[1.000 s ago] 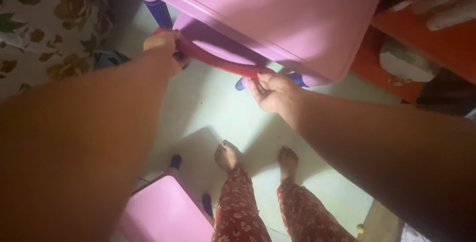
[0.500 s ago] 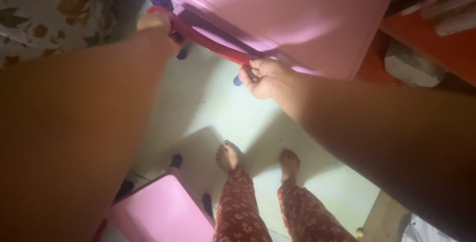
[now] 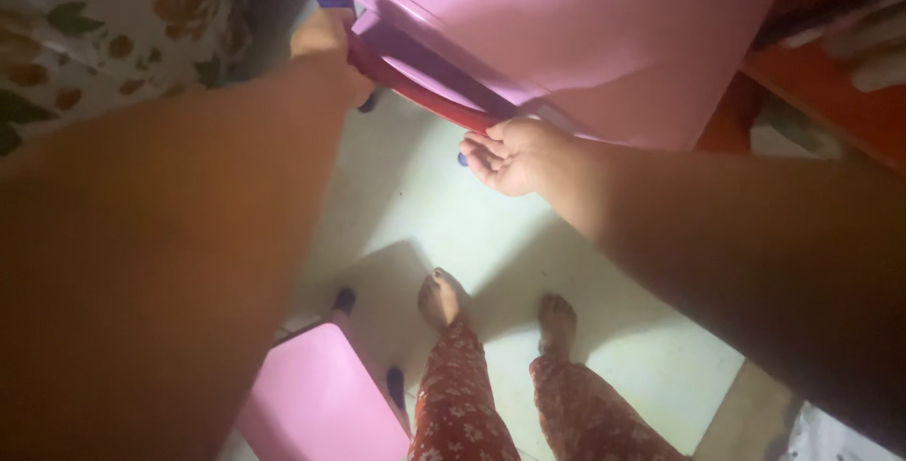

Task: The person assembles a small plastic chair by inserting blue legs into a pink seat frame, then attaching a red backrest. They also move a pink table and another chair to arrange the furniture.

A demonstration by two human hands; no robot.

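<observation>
Inspector: Right hand (image 3: 510,154), palm up, fingers curled under the red rail (image 3: 415,91) below the pink table (image 3: 566,17).
Clerk: Left hand (image 3: 326,41)?
Inspector: Grips the rail's far end; lifting stage, level raise required.

The table (image 3: 604,27) is plain pink, with a dark red bar (image 3: 415,93) running under its edge and blue legs (image 3: 330,0). The small stool (image 3: 321,404) is the same pink, on 2 dark blue feet. The trousers (image 3: 472,404) are red with tiny white flowers. The cloth (image 3: 104,36) is cream with green leaves and brown blooms. The floor (image 3: 453,216) is pale greenish white; the shelf (image 3: 830,112) is orange.
</observation>
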